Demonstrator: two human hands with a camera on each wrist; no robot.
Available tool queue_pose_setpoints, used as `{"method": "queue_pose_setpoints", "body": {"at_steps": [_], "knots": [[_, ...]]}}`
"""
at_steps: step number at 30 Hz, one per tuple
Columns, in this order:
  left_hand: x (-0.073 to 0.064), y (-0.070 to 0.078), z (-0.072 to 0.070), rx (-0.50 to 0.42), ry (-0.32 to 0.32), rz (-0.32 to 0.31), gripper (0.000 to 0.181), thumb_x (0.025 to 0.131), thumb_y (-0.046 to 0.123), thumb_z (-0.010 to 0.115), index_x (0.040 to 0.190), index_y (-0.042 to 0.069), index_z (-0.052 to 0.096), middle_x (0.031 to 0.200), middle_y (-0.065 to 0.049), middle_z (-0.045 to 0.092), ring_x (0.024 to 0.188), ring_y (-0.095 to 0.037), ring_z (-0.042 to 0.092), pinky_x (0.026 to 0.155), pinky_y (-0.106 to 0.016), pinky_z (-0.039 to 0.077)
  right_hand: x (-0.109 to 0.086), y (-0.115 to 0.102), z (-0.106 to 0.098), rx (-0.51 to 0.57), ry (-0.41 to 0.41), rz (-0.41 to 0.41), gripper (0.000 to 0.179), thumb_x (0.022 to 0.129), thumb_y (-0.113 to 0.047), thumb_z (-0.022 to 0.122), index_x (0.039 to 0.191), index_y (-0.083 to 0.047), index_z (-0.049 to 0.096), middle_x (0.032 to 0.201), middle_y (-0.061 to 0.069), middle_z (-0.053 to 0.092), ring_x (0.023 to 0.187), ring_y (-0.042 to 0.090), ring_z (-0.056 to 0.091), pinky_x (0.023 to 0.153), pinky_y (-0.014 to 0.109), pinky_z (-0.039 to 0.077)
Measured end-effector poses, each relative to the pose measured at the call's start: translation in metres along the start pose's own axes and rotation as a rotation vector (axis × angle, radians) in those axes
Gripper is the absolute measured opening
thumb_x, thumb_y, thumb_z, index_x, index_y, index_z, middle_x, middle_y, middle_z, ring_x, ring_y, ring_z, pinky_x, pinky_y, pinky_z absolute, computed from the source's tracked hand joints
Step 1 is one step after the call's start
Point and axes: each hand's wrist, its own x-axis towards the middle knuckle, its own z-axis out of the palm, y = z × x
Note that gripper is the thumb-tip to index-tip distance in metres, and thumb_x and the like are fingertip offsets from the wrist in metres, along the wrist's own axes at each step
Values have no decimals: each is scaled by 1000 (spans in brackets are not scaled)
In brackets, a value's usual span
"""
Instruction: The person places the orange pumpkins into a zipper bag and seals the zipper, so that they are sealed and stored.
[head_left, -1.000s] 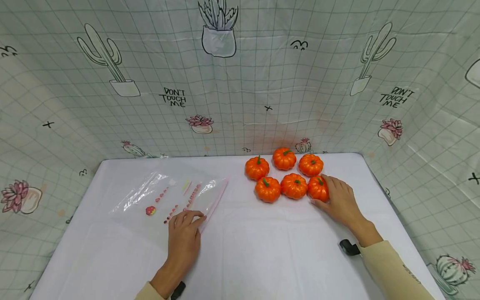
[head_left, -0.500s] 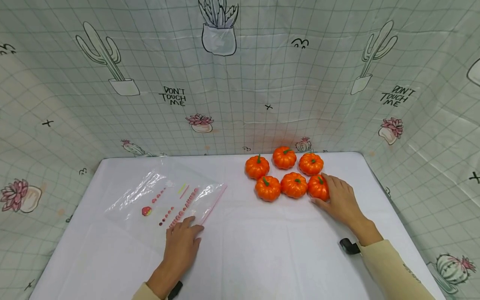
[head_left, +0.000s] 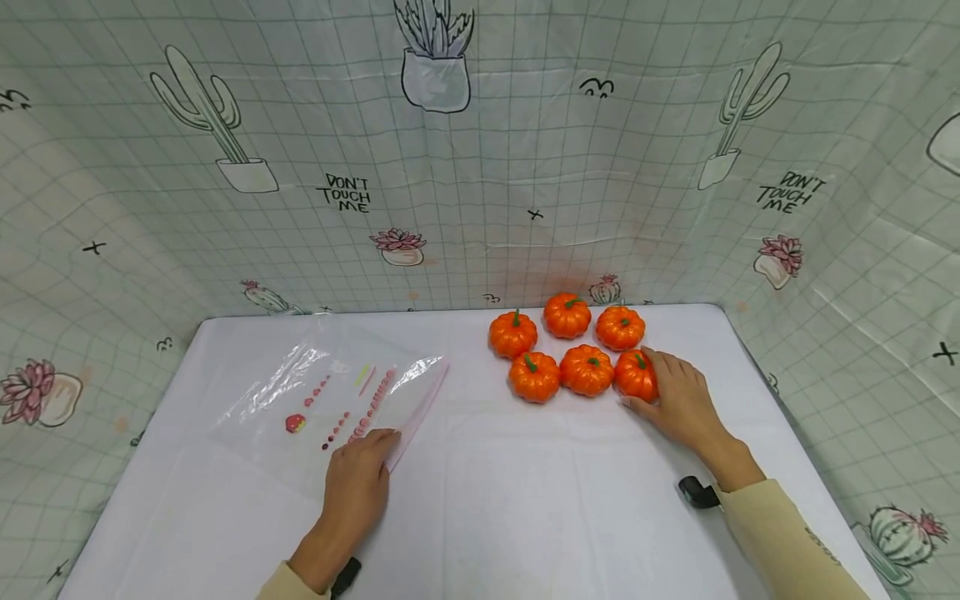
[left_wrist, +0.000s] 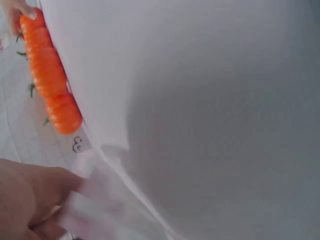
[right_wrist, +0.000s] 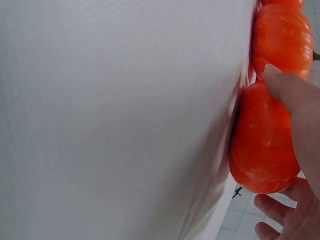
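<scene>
While the L hand (head_left: 356,477) is pinching the clear bag (head_left: 333,404) nr its pink edge on the table's (head_left: 517,508) L side, the R hand (head_left: 684,402) is gripping the front R pumpkin (head_left: 634,375), thumb & fingers curving partway round; 5 other pumpkins (head_left: 587,371) are sitting close by.

Soft, even light fills the head view, crisp enough that lettering on the backdrop (head_left: 450,167) reads clearly. White glare streaks the clear plastic bag (head_left: 307,371) at centre left, and small bright highlights dot the orange pumpkins (head_left: 587,371) right of centre, with a faint reddish glow on the backdrop above them. The left wrist view is dimmer and hazy: a broad grey shadow spreads over the white tablecloth (left_wrist: 225,100), and the left hand (left_wrist: 35,197) and bag blur at lower left. The right wrist view looks greyish and slightly soft.
</scene>
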Motion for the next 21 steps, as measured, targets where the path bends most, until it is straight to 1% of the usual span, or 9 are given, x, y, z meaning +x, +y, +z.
{"method": "queue_pose_setpoints", "body": {"at_steps": [3,6,9,12,16,21], "knots": [[2,0,-1,9,32,30,50,75,-24,72,120,-2,77,120,-14,76,111,-36,72,97,-60,50,0,1,0,2,-2,-2,91,86,-33,86,153,9,40,144,36,49,134,57,41,112,76,28],[4,1,-2,12,67,55,57,72,-23,76,124,-1,76,124,-14,75,116,-37,68,102,-61,46,0,1,0,4,-5,2,91,86,-32,87,153,9,41,143,36,50,134,57,41,113,75,27],[6,3,-3,21,88,69,64,68,-19,85,128,0,75,128,-14,74,119,-37,64,105,-62,42,-1,1,-1,10,2,4,91,85,-32,88,152,9,42,143,35,51,134,57,41,113,75,28],[8,4,-2,38,101,77,70,64,-16,90,130,0,73,129,-14,73,121,-37,61,107,-61,39,-2,0,-3,16,13,4,90,84,-32,89,151,9,43,142,35,51,132,57,42,112,75,28],[9,5,0,61,114,84,74,61,-13,93,131,0,73,130,-14,73,120,-36,59,107,-60,37,-3,-2,-6,15,25,-1,92,83,-32,90,151,9,43,142,35,52,132,57,42,111,75,28],[12,7,2,71,103,68,75,62,-8,96,133,0,72,132,-14,72,123,-37,57,109,-60,35,-5,-5,-10,3,60,-24,92,81,-30,92,150,8,45,140,33,53,130,55,43,110,74,30]]}}
